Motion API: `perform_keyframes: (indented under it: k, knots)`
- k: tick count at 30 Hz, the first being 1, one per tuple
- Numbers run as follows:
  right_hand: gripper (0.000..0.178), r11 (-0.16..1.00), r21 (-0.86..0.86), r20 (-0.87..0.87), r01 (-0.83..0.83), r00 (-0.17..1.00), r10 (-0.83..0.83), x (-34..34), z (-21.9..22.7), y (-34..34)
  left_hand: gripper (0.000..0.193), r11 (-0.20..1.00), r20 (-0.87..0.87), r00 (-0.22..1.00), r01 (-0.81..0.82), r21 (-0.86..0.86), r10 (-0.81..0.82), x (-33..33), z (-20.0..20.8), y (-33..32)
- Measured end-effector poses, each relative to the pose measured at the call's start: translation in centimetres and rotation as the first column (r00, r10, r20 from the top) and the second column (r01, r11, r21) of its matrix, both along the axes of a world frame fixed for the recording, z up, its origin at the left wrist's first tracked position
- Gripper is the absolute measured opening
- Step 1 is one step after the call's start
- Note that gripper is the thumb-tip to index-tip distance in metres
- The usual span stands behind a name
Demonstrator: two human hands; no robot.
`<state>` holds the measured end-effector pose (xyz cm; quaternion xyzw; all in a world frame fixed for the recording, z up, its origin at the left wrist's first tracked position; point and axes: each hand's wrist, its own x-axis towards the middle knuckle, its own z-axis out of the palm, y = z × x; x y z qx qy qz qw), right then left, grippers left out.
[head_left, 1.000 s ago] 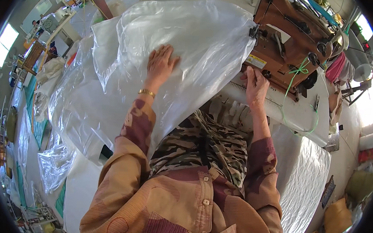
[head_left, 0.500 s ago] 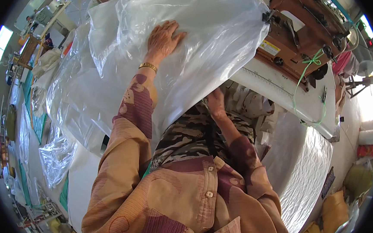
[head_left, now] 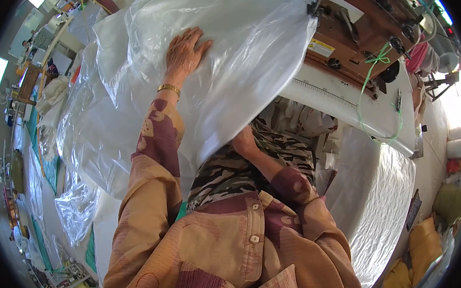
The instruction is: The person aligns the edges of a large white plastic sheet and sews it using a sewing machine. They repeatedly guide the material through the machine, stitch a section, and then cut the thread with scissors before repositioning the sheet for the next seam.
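A large sheet of clear plastic film point(head_left: 151, 133) drapes over the work surface in front of me and hangs down to the left. My left hand point(head_left: 186, 54) lies flat on it with its fingers stretched out. My right hand point(head_left: 244, 140) is low, just above my lap, at the near right edge of the film. Its fingers go behind that edge, so their grip is hidden. Beside the film's far right corner stands a brown sewing machine point(head_left: 344, 47), its white bed point(head_left: 319, 91) marked with a ruler scale.
A light green string point(head_left: 363, 94) loops from the machine over the bed. On the right hangs shiny white sheeting point(head_left: 384, 203), with yellow-orange cloth bundles point(head_left: 425, 247) beyond it. A brown wooden stool point(head_left: 30, 83) and crumpled clear plastic point(head_left: 76, 211) are on the left.
My right hand has moved left and nearer to me, along the film's edge. My left hand stays flat on the film. The whole view has shifted slightly.
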<state>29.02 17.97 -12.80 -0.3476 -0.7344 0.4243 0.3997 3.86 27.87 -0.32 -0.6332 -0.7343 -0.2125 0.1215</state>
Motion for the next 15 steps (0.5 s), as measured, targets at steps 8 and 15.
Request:
perform_keyframes:
  k: [8, 15]
  knots:
    - [0.021, 0.727, -0.337, -0.055, -0.599, 0.783, 0.62, 20.3, 12.5, -3.0, 0.061, 1.0, 0.071, 0.997, 0.026, -0.015, -0.025, -1.6, 0.6, -1.1]
    - [0.036, 0.853, -0.453, 0.486, 0.257, 0.874, -0.005, 23.3, 5.3, -2.7, 0.058, 1.0, 0.071, 0.997, 0.025, -0.012, -0.024, -0.1, 0.8, -0.6]
